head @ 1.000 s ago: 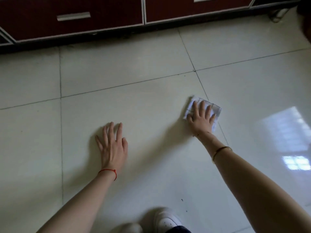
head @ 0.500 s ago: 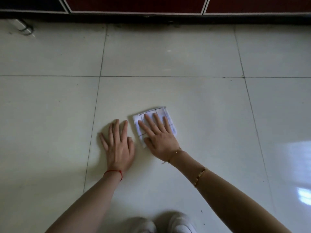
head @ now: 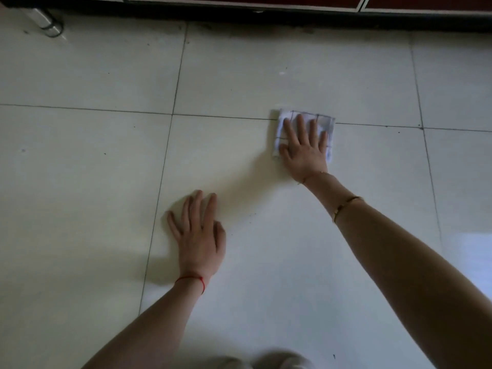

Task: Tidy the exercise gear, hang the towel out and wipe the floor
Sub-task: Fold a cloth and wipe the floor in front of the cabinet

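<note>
The folded checked cloth [head: 306,131] lies flat on the tiled floor [head: 292,262] under the right hand [head: 304,151], straddling the grout line [head: 218,117] that runs crosswise ahead of both hands. Half a second ago the same cloth sat just beside the left hand, almost touching its fingers. It is now well apart from that hand, carried forward and to the right. A second ago it was far out to the right, so the cloth has swept in and gone back out again. This reads as a back-and-forth wiping stroke in full swing, with the floor-wiping part of the task under way and not finished.

The right hand is spread flat, fingers straight and a little splayed, pressing the cloth down; nothing is curled round it. The left hand [head: 198,235] is also flat with straight fingers, palm on bare tile nearer the body, holding nothing and apparently propping the person's weight. It has stayed planted on the same tile through all three moments.

A few dark specks [head: 251,214] lie on the tile between the two hands, so that patch probably needs another pass. Beyond the right hand runs the dark base of a red cabinet [head: 266,1]. Far ahead of the left hand stands a metal leg [head: 50,22]. The toes of pale shoes [head: 266,362] show nearest the body.
</note>
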